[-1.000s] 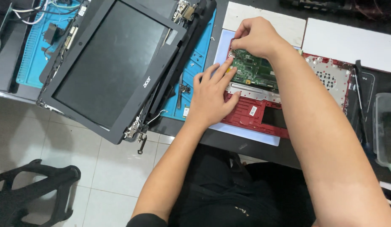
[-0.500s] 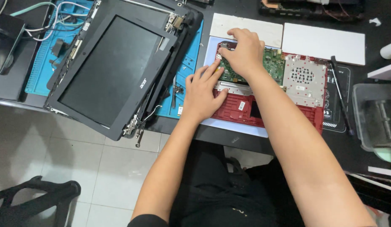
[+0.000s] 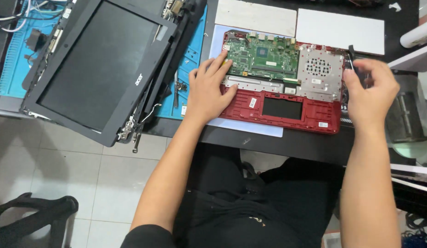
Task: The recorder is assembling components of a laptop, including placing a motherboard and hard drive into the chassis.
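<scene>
Opened red laptop base [image 3: 287, 112] flat on the black desk [image 3: 291, 144], green circuit board [image 3: 264, 57] and silver metal shield [image 3: 319, 73] bare in its upper half. Left hand [image 3: 209, 89] spread open, palm down, pressing on the left edge of the red base, fingertips touching the board's left end. Right hand [image 3: 369, 89] just off the right edge of the red base, fingers loosely curled around a slim black tool [image 3: 350, 57]; grip partly blurred, so cannot tell how firmly. Well left of the red base, a black laptop screen [image 3: 98, 64] lying tilted over a blue work mat [image 3: 190, 69], hinges and loose wires showing. Above the red base, two white panels [image 3: 339, 30] side by side.
</scene>
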